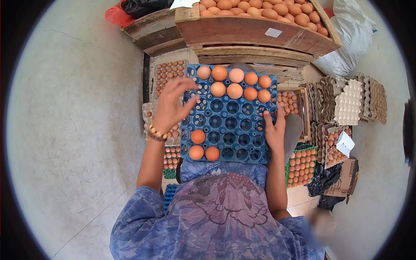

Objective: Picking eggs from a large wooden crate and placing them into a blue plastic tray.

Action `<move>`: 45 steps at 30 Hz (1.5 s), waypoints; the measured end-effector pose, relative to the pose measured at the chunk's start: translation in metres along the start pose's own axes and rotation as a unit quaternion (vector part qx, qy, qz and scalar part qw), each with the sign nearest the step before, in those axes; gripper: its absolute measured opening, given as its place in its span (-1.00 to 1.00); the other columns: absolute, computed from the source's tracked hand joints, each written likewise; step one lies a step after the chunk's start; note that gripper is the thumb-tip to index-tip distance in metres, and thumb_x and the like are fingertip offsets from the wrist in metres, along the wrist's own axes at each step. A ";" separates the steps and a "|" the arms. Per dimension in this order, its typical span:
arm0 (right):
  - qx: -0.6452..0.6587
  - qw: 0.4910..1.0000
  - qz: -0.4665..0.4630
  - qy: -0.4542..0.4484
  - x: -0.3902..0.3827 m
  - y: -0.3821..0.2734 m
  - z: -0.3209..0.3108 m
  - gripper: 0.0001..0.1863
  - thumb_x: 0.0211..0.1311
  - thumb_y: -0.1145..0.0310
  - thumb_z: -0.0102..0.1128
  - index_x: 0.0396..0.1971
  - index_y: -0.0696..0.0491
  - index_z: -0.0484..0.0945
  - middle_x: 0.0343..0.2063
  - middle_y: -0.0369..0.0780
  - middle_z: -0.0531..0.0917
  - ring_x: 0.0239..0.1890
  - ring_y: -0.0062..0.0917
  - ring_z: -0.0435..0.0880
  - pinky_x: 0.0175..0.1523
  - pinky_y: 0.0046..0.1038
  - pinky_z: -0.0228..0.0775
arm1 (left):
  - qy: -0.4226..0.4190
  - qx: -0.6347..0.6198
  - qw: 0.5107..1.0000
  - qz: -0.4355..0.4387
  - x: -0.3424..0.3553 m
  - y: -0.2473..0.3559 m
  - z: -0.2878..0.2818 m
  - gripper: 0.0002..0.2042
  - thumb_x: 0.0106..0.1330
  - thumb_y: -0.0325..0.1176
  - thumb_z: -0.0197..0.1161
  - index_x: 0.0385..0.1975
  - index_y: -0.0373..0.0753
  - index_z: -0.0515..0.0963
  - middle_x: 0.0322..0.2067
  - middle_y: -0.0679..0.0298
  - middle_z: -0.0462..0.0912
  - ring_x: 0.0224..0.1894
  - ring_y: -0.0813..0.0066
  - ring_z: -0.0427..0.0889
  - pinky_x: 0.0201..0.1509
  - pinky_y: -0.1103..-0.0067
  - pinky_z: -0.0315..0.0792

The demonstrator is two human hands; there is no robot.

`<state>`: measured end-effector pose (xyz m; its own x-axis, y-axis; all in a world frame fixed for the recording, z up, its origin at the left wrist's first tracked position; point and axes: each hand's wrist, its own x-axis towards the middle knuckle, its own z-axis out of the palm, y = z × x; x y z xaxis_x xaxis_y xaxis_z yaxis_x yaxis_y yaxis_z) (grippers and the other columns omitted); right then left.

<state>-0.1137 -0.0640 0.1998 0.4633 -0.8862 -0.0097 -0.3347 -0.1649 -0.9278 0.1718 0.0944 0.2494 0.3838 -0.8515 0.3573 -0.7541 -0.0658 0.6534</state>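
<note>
The blue tray (pixel 229 125) lies level on the person's lap, roughly square, its far edge toward the wooden crate (pixel 255 32) heaped with eggs. Most cups are empty. Nine eggs fill the far right part: five in the far row, four in the row behind it, starting at the third column. Three more (pixel 203 147) sit at the near left corner, one above a pair.

Left hand (pixel 171 106): raised over the tray's left edge, fingers spread and slightly curled, grip released, nothing held. Its fingertips hover at the far left cups, just beside the first egg (pixel 203 72) of the far row. A beaded bracelet (pixel 157 133) is on the wrist.

Right hand (pixel 274 130): laid flat along the tray's right edge, fingers pointing away from the body, thumb over the rim. It steadies the tray; the grip is a light clasp on the edge, not a clench.

Governing relation: the empty cups run from the left hand toward the right and toward the body; the left hand is the free one and the nearer to the far left cups. The crate of loose eggs lies straight ahead, beyond the tray's far edge, nearer the left hand's reach since the right is occupied.

Surroundings: filled cardboard trays (pixel 168 73) on the left, a green tray (pixel 302 166) of eggs and stacks of empty cardboard trays (pixel 346 102) on the right, concrete floor (pixel 73 130)
</note>
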 end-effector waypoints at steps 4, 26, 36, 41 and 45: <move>0.031 0.999 0.025 -0.015 0.004 0.001 -0.001 -0.44 0.38 0.35 0.09 0.32 0.23 0.27 0.11 -0.06 0.54 0.11 -0.42 0.53 0.24 -0.42 0.31 | -0.213 -0.054 0.975 0.035 -0.033 0.026 -0.035 -0.61 -0.04 -0.43 0.52 -0.13 -0.19 0.66 -0.12 0.25 0.68 -0.05 0.26 0.58 0.01 0.43 0.47; 0.025 0.999 0.017 -0.018 0.001 0.004 0.001 -0.42 0.37 0.36 0.11 0.33 0.25 0.27 0.15 -0.02 0.51 0.17 -0.38 0.50 0.29 -0.39 0.27 | -0.078 -0.646 0.719 -0.245 -0.058 0.024 -0.021 -0.49 0.41 -0.39 0.21 0.32 -0.36 0.27 0.12 -0.03 0.53 0.12 0.18 0.61 0.03 0.54 0.63; 0.004 1.000 0.017 -0.018 -0.002 -0.004 -0.001 -0.41 0.39 0.34 0.10 0.34 0.24 0.24 0.18 -0.02 0.49 0.19 -0.37 0.48 0.30 -0.38 0.25 | -0.051 -0.476 0.853 -0.205 -0.027 0.016 -0.009 -0.48 0.34 -0.54 0.27 0.29 -0.36 0.30 0.06 0.00 0.56 0.10 0.30 0.61 0.16 0.53 0.56; -0.016 1.000 0.010 -0.011 -0.002 -0.008 -0.002 -0.41 0.38 0.34 0.10 0.34 0.24 0.24 0.14 -0.04 0.51 0.14 -0.40 0.50 0.28 -0.40 0.28 | -0.002 -0.342 0.927 -0.155 -0.012 0.009 0.005 -0.51 0.21 -0.58 0.40 0.15 -0.35 0.41 -0.07 0.16 0.60 0.01 0.49 0.62 0.17 0.59 0.54; 0.008 1.000 0.027 -0.010 -0.004 -0.002 -0.001 -0.41 0.38 0.34 0.10 0.34 0.25 0.25 0.12 -0.05 0.53 0.11 -0.43 0.52 0.25 -0.42 0.30 | 0.084 -0.483 0.866 -0.102 0.002 0.023 0.025 -0.47 0.18 -0.57 0.44 0.15 -0.35 0.40 -0.07 0.18 0.59 0.04 0.56 0.59 0.14 0.62 0.53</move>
<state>-0.1155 -0.0607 0.2022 0.4611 -0.8848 -0.0668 -0.3459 -0.1099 -0.9318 0.1416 0.0781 0.2481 0.5899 -0.7805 0.2071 0.1044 0.3280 0.9389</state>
